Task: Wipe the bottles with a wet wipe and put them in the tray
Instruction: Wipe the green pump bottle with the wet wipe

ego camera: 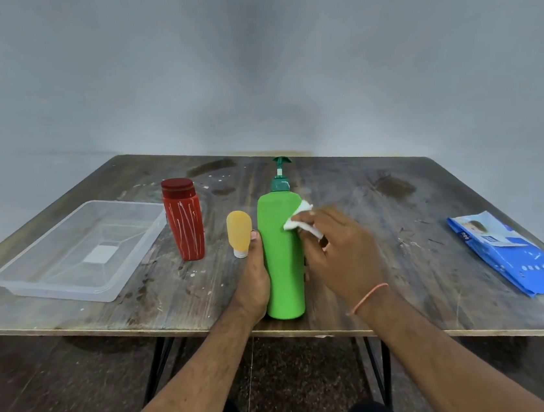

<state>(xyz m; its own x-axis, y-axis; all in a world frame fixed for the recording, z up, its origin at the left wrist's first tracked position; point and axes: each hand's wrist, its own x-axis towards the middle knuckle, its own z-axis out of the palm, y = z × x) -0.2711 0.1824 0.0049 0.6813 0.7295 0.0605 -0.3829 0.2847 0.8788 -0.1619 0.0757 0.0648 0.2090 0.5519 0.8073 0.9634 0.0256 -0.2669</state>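
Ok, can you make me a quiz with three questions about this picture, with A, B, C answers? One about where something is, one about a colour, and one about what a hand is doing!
1. Where is the clear tray?
A. left end of the table
B. on the floor
C. under the blue packet

2. What colour is the bottle being wiped?
A. red
B. yellow
C. green

3. What is the right hand doing?
A. resting flat on the table
B. holding a white wipe against the bottle
C. lifting the tray

Answers:
1 A, the tray sits on the table far left, beside the red bottle.
2 C, the left hand grips the green pump bottle.
3 B, the white wipe is pinched in its fingers and touches the bottle.
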